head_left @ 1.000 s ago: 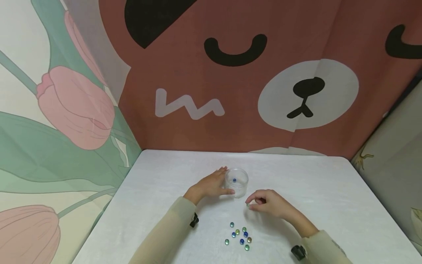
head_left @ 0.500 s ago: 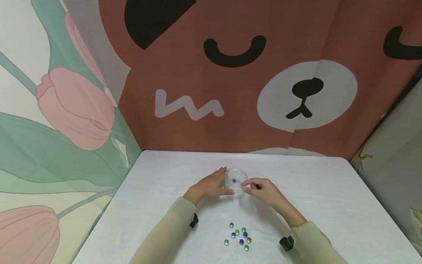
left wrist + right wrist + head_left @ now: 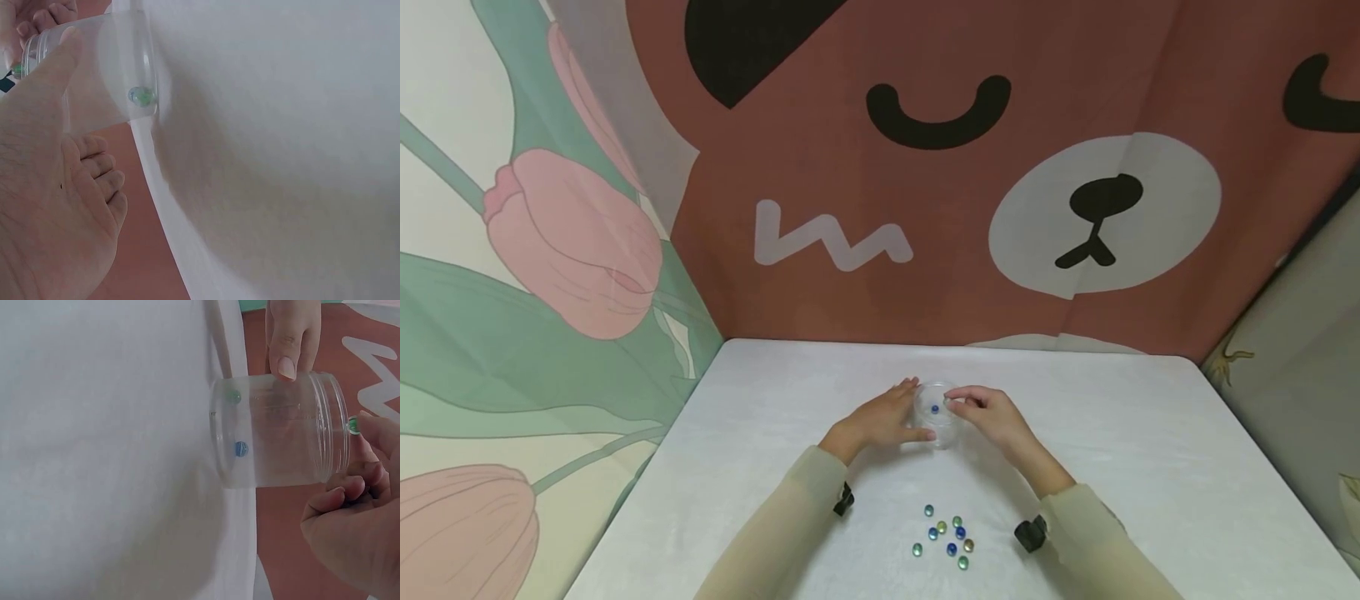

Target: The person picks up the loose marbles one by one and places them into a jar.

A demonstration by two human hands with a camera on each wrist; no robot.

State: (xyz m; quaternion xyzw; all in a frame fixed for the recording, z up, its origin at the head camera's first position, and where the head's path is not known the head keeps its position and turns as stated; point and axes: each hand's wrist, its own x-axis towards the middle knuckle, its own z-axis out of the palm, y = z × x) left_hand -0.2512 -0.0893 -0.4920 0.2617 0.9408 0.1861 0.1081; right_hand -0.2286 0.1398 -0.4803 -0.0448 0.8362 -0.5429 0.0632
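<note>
A clear plastic jar (image 3: 943, 435) stands upright on the white table, its mouth uncovered. My left hand (image 3: 883, 417) holds it from the left, thumb on the near side and fingers around the far side. Between thumb and forefinger my right hand (image 3: 994, 417) pinches a green marble (image 3: 354, 425) right at the jar's mouth. Its other fingers are curled in near the threaded rim. Through the jar wall, the right wrist view shows a blue marble (image 3: 242, 449) and a green marble (image 3: 235, 397) at the bottom.
Several loose glass marbles, among them a dark blue marble (image 3: 951, 549) and a yellowish marble (image 3: 942, 527), lie scattered on the white table (image 3: 790, 400) in front of the jar. Behind the table hangs a brown cloth (image 3: 820, 308) with a bear's face.
My right hand has carried the green marble forward and left, from beside the jar up to its mouth. The left hand and the jar have stayed in place.
</note>
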